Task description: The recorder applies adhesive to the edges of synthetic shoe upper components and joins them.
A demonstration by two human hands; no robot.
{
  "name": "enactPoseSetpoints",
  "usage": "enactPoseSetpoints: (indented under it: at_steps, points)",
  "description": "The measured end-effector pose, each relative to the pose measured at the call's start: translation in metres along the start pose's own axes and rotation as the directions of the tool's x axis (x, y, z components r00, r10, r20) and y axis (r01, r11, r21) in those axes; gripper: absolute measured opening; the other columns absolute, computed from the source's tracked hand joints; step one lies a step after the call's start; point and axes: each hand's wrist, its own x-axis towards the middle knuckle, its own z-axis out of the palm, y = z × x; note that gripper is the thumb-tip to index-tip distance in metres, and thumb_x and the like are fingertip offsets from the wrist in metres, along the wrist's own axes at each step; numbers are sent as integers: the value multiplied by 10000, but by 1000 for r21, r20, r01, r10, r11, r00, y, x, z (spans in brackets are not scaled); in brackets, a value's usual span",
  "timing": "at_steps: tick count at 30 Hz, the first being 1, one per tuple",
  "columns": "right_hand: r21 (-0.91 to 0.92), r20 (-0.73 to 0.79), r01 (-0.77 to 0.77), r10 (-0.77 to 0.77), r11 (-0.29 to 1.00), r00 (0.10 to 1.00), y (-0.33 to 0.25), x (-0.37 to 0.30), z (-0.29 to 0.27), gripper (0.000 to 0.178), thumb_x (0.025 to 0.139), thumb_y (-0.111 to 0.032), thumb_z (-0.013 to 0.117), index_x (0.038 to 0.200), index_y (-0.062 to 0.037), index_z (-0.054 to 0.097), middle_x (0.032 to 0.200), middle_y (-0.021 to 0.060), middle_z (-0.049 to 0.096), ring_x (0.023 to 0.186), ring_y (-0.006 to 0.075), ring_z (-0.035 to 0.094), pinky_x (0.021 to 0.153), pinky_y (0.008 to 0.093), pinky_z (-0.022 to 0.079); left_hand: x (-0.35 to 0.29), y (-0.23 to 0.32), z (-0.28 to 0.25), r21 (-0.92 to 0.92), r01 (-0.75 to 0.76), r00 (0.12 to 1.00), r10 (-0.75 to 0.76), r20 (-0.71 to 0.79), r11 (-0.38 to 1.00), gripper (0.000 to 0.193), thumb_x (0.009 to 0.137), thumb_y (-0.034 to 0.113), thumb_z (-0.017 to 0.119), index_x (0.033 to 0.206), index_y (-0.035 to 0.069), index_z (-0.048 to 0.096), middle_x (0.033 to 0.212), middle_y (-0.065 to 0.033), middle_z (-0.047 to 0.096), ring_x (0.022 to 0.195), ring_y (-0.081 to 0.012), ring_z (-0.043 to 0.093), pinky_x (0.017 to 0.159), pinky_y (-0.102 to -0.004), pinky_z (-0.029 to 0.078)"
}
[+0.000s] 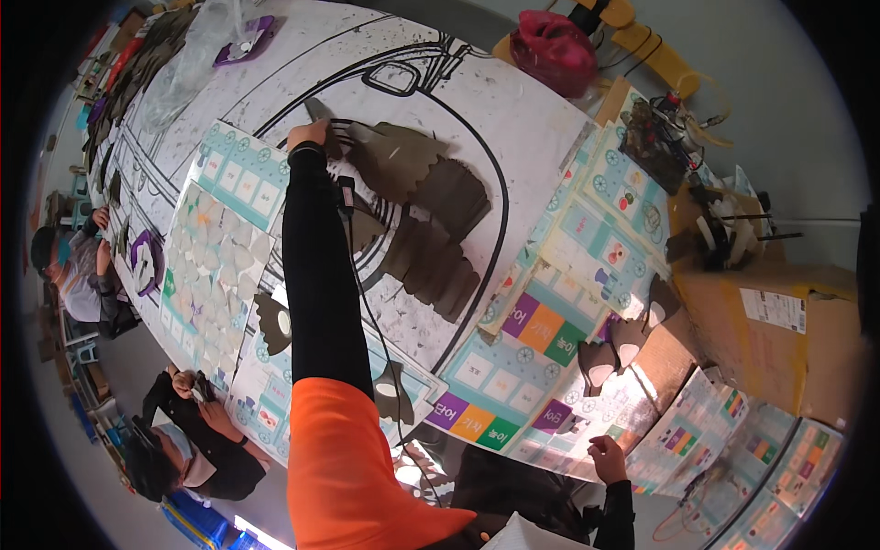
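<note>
My left arm, in a black sleeve with orange at the upper part, stretches to the far side of the table. At its end, my left hand (306, 135) is closed on a grey-brown cut piece (318, 111), whose tip sticks out beyond the fingers. Just right of it lie fanned stacks of similar pieces (396, 158), several with scalloped edges. A thin black cable with a small dark box (346, 194) runs beside my forearm. At the lower right, my right hand (608, 460) hovers near patterned sheets, fingers loosely bent and apart, nothing visible in it.
Scallop-edged pieces with pale patches (598, 367) lie at the right by cardboard boxes (761, 339). A sheet of pale pieces (211, 252) lies left. Two co-workers (197, 440) sit along the left side. A pink bag (553, 53) and purple trays (147, 263) stand around.
</note>
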Motion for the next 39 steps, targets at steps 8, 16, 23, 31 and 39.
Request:
enactPoseSetpoints:
  at_steps: [8, 16, 23, 31, 39]
  points:
    - [-10, 30, 22, -21, 1000, 999, -9, 8, -1, 205, 880, -136, 664, 1053, -27, 688, 924, 118, 734, 890, 217, 717, 804, 340, 548, -13, -6, -19, 113, 79, 993, -68, -98, 990, 549, 769, 443, 753, 1029, -40, 739, 1115, -240, 714, 1097, -351, 678, 940, -410, 525]
    - [-7, 47, 82, -82, 997, 996, 12, 15, -9, 219, 869, -135, 672, 1058, -25, 685, 952, 121, 730, 895, 217, 705, 814, 350, 545, -106, 3, -48, -172, -319, 835, 190, -517, 932, 358, 772, 212, 691, 1029, -31, 634, 977, -211, 693, 944, -389, 669, 840, -452, 525]
    - [29, 12, 337, -337, 941, 941, 66, 34, -18, 183, 870, -136, 661, 1022, -41, 695, 884, 127, 723, 843, 247, 706, 766, 370, 547, -355, -19, -102, -309, -445, 833, 263, -487, 841, 242, 887, 169, 667, 1054, -5, 644, 937, -126, 695, 813, -246, 669, 765, -362, 523]
    - [-5, -40, 497, -497, 868, 867, 156, 41, -57, 176, 868, -145, 634, 1007, -51, 688, 889, 160, 733, 847, 296, 726, 771, 418, 561, -666, -65, -119, -566, -306, 951, 274, -143, 765, 164, 911, 83, 636, 1057, 9, 643, 839, -27, 623, 727, -101, 551, 668, -265, 467]
    - [76, -77, 563, -558, 823, 826, 233, 45, -107, 174, 849, -143, 668, 961, -13, 693, 863, 143, 728, 795, 269, 708, 758, 379, 555, -864, -137, -84, -430, -60, 912, 224, 343, 901, 290, 851, 199, 699, 1071, 11, 685, 909, -98, 724, 845, -209, 700, 782, -331, 541]
